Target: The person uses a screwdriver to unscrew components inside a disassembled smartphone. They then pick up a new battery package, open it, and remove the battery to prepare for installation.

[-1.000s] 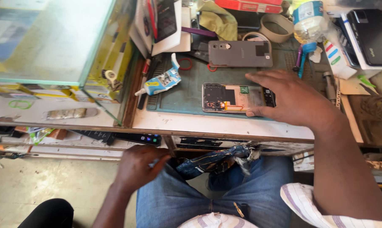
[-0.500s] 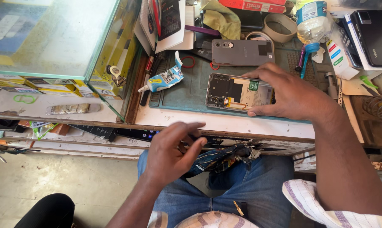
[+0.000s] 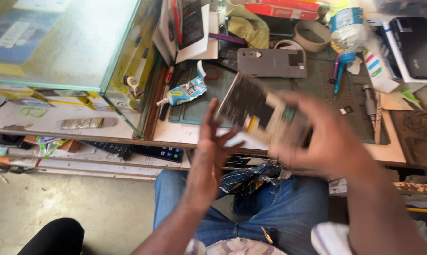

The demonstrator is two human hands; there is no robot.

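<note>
Blurred opened phone (image 3: 260, 111) in right hand's (image 3: 331, 141) grip — left hand (image 3: 213, 146) upright, fingers spread.

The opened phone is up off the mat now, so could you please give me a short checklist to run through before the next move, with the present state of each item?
1. Right hand grips the opened phone: ok, fingers wrap its right end.
2. Left hand supports the phone: cannot tell, open fingers are at its lower left edge, but motion blur hides any contact.
3. Phone lifted off the green mat: ok, it is held tilted above it.
4. Grey back cover within reach: ok, it lies flat on the mat behind the phone.
5. Glue tube out of the way: ok, it lies to the left.
6. Loose parts inside the phone: cannot tell, too blurred.
</note>
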